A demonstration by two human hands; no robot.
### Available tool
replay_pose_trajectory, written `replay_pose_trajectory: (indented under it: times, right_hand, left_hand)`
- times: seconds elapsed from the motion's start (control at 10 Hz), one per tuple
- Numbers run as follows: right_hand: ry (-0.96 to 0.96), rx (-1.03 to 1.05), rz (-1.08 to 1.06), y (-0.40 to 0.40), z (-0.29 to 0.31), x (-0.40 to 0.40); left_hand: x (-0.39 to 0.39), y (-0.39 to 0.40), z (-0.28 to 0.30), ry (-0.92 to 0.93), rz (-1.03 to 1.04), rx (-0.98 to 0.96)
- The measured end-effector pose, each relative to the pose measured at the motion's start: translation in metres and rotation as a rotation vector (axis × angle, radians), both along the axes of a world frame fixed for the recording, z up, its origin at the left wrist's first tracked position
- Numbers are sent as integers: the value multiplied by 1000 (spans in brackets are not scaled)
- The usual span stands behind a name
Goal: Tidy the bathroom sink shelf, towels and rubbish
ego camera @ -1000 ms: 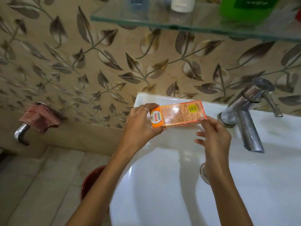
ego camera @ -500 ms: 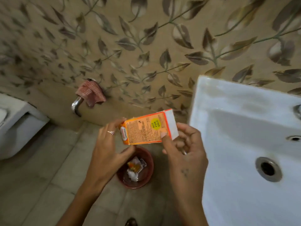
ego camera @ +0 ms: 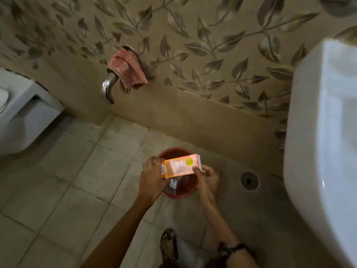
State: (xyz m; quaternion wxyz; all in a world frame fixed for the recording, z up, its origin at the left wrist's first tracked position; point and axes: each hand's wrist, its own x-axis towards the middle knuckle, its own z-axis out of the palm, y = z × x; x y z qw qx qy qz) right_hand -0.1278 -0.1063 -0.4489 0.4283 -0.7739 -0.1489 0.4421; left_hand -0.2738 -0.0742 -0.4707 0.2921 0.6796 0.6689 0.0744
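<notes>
An orange carton (ego camera: 180, 165) with a yellow round sticker is held level between both hands, right over a small red bin (ego camera: 179, 190) on the floor. My left hand (ego camera: 152, 178) grips the carton's left end, and my right hand (ego camera: 207, 177) pinches its right end. Crumpled white wrapping (ego camera: 173, 183) lies inside the bin, partly hidden by the carton and my hands. A red checked cloth (ego camera: 126, 69) hangs over a chrome wall tap (ego camera: 107, 87) at upper left.
The white sink basin (ego camera: 324, 144) overhangs at the right edge. A white toilet (ego camera: 21, 115) stands at the left. A round floor drain (ego camera: 249, 180) sits right of the bin. My sandalled foot (ego camera: 169, 246) is below the bin on the tiled floor.
The carton has gone from above the sink, leftward and down, to just over the red bin. My view has swung down to the floor, and the glass shelf and sink tap have left the frame.
</notes>
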Motion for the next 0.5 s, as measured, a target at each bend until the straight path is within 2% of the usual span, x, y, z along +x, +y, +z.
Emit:
replay_pose_trajectory:
  times: [0.1,0.2,0.3,0.5]
  right_hand:
    - [-87,-94,21,11,-40,-5]
    - [-105,-196,87,19,-70,-10]
    - [-118,-250,151,22,-89,-14]
    - [-103,-136,229,14,-76,-29]
  left_hand:
    - [2,7,-37,70,-15,-74]
    - [1,13,-69,117,-25,-243]
    - [1,13,-85,42,47,-325]
    - [2,-4,-57,-206,65,-336]
